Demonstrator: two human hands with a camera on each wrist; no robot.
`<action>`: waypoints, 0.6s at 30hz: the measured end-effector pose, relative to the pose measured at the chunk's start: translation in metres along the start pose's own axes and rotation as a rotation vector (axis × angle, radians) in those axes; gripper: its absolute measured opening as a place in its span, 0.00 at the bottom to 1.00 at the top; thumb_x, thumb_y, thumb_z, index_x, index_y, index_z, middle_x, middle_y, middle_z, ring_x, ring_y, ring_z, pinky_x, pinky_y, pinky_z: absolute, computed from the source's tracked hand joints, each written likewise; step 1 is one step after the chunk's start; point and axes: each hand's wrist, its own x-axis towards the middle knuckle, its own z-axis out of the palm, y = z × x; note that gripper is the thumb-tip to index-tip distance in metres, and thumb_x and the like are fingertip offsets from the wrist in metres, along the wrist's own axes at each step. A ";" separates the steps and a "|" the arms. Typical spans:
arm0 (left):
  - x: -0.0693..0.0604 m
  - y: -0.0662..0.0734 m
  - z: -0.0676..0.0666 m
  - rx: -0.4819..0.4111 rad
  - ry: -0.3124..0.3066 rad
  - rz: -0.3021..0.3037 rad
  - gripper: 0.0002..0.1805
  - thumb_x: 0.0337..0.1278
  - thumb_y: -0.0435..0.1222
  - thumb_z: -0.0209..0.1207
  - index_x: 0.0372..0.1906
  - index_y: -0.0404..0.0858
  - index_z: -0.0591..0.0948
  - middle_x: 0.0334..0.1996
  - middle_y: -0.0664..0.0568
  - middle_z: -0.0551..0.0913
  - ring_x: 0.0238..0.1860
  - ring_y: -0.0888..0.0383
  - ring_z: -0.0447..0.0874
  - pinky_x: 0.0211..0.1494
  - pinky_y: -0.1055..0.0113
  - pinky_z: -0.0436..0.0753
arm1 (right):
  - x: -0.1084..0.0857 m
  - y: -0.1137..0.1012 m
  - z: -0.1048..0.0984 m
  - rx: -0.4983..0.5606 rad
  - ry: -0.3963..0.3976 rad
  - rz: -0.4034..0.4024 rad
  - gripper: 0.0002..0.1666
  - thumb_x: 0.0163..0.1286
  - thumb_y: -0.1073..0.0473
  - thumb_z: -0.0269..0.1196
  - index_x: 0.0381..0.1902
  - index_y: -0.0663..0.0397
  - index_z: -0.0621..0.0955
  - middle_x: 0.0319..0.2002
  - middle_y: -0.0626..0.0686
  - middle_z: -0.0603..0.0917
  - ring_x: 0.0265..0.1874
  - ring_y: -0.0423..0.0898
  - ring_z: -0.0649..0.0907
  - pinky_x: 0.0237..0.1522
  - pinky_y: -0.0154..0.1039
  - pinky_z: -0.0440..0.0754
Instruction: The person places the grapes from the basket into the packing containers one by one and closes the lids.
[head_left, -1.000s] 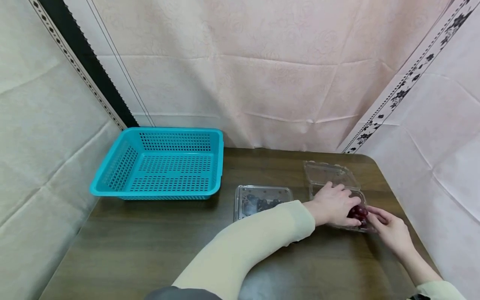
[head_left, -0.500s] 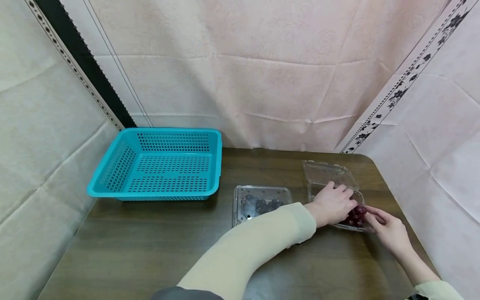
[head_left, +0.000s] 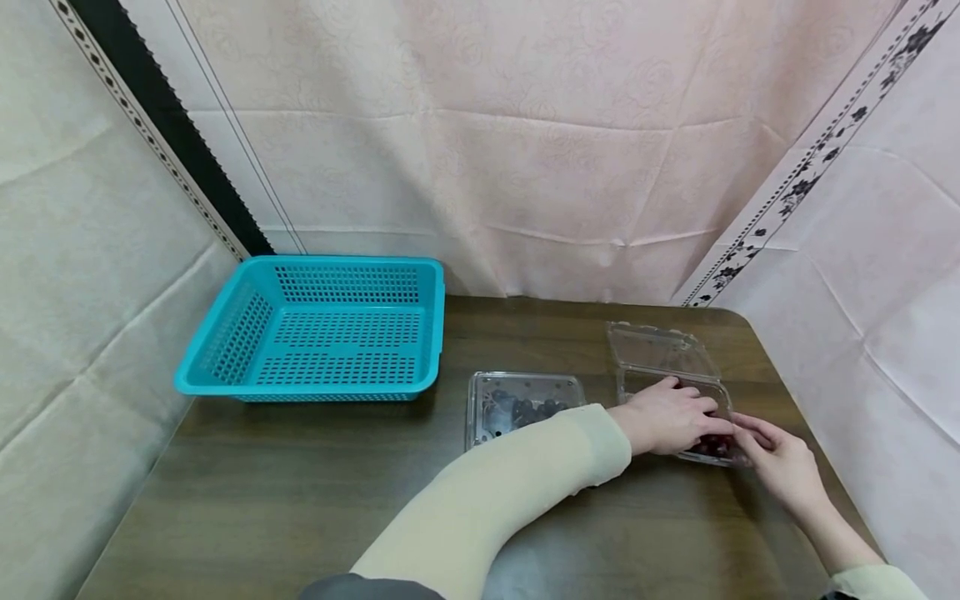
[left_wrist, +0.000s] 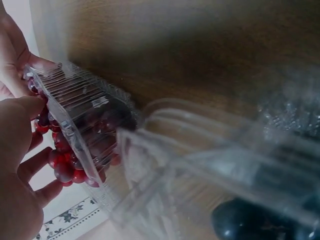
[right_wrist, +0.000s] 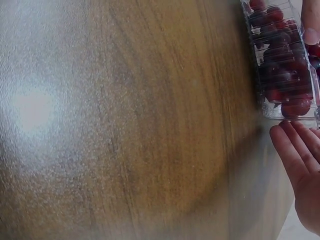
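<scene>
A clear plastic clamshell box (head_left: 708, 458) of red grapes (left_wrist: 62, 160) lies at the right of the table, its lid (head_left: 663, 346) folded back. Over the box is my left hand (head_left: 671, 419); in the left wrist view its thumb and curled fingers are around the grapes at the rim. My right hand (head_left: 783, 462) holds the box's right end, its fingers (right_wrist: 295, 150) straight against the outer wall in the right wrist view. The right thumb's exact contact is partly hidden. From the head, the left hand covers most of the grapes.
Left of the hands stands a second clear box (head_left: 525, 400) with dark grapes, partly behind the left sleeve (head_left: 495, 500). A blue perforated basket (head_left: 311, 387) sits at the far left of the brown table (head_left: 247, 500). Pale cloth walls surround the table.
My left hand has lowered and spread over the grapes, its thumb now close to the right fingers. Fewer grapes show from the head. The right hand has stayed at the box's end.
</scene>
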 end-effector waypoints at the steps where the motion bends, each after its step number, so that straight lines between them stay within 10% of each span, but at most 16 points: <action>1: 0.000 0.001 -0.001 0.008 -0.014 0.002 0.28 0.87 0.53 0.43 0.82 0.79 0.57 0.75 0.74 0.67 0.74 0.68 0.66 0.75 0.63 0.64 | 0.000 0.000 0.000 0.002 0.000 0.001 0.26 0.84 0.51 0.60 0.64 0.69 0.82 0.43 0.63 0.92 0.28 0.26 0.84 0.29 0.28 0.75; 18: -0.011 -0.003 0.004 0.024 -0.110 0.061 0.30 0.90 0.48 0.39 0.82 0.81 0.52 0.86 0.70 0.48 0.84 0.68 0.51 0.86 0.60 0.51 | -0.001 0.001 0.000 0.067 -0.016 -0.008 0.27 0.84 0.53 0.61 0.66 0.72 0.80 0.38 0.42 0.93 0.26 0.28 0.87 0.31 0.23 0.78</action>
